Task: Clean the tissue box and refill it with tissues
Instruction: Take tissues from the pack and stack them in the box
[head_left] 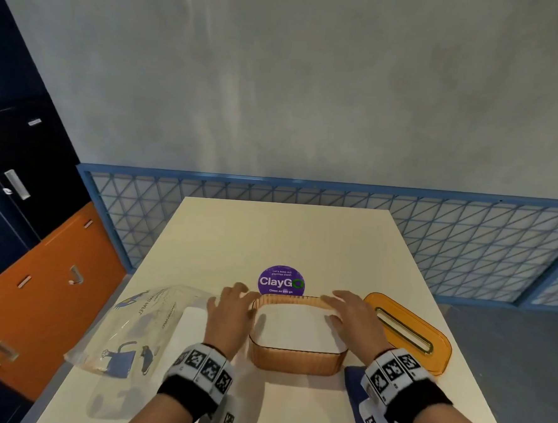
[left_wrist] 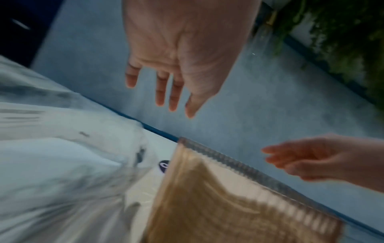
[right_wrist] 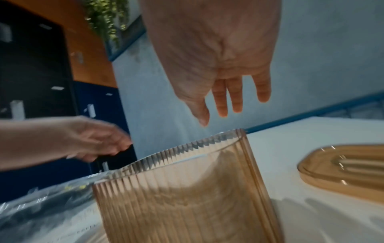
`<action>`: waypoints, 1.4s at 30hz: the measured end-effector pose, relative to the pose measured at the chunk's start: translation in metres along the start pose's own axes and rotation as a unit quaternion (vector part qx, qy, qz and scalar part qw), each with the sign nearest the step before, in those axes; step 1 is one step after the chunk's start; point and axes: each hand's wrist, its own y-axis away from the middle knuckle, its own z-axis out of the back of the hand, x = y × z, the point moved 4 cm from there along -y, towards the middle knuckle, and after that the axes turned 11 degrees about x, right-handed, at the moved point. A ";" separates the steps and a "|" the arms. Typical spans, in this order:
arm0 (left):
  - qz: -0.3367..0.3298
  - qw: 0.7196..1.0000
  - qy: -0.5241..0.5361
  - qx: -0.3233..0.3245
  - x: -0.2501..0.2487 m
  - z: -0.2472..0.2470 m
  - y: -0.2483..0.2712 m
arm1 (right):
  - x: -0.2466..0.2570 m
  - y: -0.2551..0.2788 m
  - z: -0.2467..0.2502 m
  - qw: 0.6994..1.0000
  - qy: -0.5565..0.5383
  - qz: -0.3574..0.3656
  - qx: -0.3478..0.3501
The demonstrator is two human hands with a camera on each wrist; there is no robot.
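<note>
Hovering over the amber ribbed tissue box [head_left: 296,359], the left hand [head_left: 228,316] and right hand [head_left: 352,320] hang above its left and right ends with fingers straight and spread, gripping nothing; both wrist views show bare palms clear of the rim. The box stands lidless near the table's [head_left: 286,231] near edge, with white tissues [head_left: 293,326] inside. Its amber slotted lid [head_left: 407,333] lies just beside it toward the right edge. A clear printed plastic bag [head_left: 133,326] lies at the left edge. A purple round sticker [head_left: 281,280] sits just beyond the box.
</note>
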 end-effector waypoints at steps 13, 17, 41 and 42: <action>0.248 0.949 0.012 0.192 0.082 -0.060 0.013 | -0.027 -0.004 -0.017 0.957 -0.232 -0.113 0.134; 0.261 0.947 -0.001 0.188 0.079 -0.063 0.010 | -0.024 -0.004 -0.018 0.959 -0.222 -0.114 0.133; 0.231 0.955 -0.046 0.181 0.073 -0.064 0.009 | -0.024 -0.006 -0.021 0.961 -0.201 -0.125 0.139; 0.229 0.955 -0.046 0.184 0.073 -0.065 0.010 | -0.024 -0.005 -0.021 0.961 -0.201 -0.126 0.140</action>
